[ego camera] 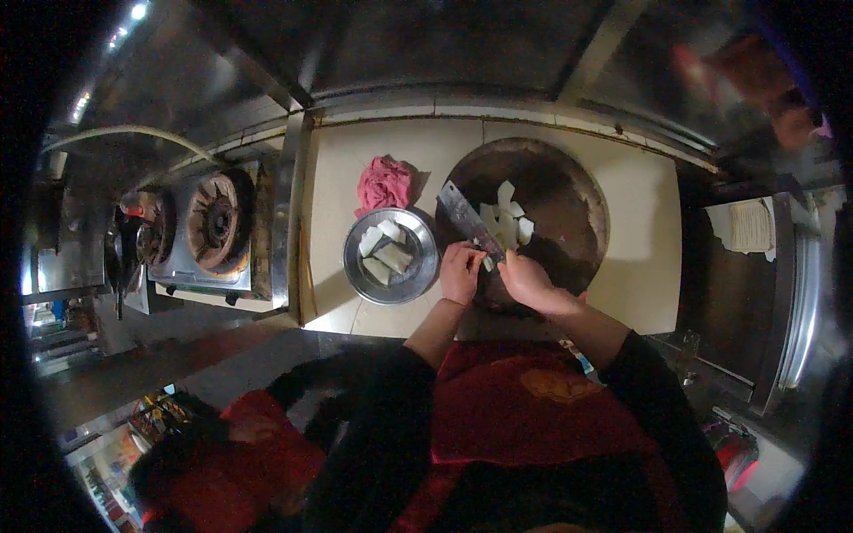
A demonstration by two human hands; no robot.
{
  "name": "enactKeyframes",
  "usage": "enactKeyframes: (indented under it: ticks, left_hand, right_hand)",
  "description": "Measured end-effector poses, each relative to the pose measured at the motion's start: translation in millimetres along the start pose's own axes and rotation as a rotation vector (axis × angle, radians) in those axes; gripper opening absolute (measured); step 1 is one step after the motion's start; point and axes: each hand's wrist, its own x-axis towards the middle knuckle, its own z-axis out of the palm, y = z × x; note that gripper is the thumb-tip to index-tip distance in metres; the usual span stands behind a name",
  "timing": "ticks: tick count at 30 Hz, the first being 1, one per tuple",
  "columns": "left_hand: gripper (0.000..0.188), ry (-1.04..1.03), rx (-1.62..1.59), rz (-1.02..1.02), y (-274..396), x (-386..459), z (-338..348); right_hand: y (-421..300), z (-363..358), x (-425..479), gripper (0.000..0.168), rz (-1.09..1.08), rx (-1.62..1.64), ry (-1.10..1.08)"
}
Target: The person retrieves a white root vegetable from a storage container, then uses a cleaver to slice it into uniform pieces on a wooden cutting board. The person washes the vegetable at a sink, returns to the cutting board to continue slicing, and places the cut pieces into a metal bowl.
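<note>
My right hand grips a Chinese-style cleaver by its handle, which the hand mostly hides. The broad blade slants up and left above a round, dark chopping block. Beside the lower blade is my left hand, fingers bent and close together at the metal. A small pale piece shows between the hands; whether my left fingers hold it is unclear. Several pale, peeled-looking vegetable pieces lie heaped on the block, right of the blade. More large pale pieces sit in a round steel bowl to the left.
A crumpled pink cloth lies behind the bowl on the cream-tiled counter. Further left stands a gas stove with a burner, past a metal post. Another person in a red garment is close by at lower left.
</note>
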Motion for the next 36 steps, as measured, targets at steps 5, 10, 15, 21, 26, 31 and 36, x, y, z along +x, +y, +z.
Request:
enactKeyframes:
  ticks: [5, 10, 15, 21, 26, 31, 36]
  left_hand:
    - [0.013, 0.006, -0.014, -0.026, 10, 7, -6]
    - [0.017, 0.049, 0.016, -0.131, -6, 26, -35]
    - [0.031, -0.067, -0.087, -0.083, -7, 72, -57]
    - [0.071, -0.608, -0.006, 0.383, 70, 71, -16]
    - [0.072, -0.611, 0.181, 0.463, 76, 66, 9]
    - [0.07, -0.535, 0.362, 0.437, 45, 87, 22]
    - [0.068, -0.525, 0.47, 0.45, 0, 111, 36]
  right_hand:
    - [2, -48, -8, 0.029, 0.016, 0.045, 0.113]
    - [37, -91, -35, 0.015, -0.215, -0.265, 0.226]
    - [57, -98, -43, 0.019, -0.353, -0.213, 0.409]
    - [57, -83, -35, 0.015, -0.416, -0.222, 0.349]
    - [58, -82, -33, 0.009, -0.451, -0.298, 0.312]
    - [69, -80, -42, 0.009, -0.457, -0.331, 0.229]
    - [75, -92, -98, 0.01, -0.065, -0.038, 0.152]
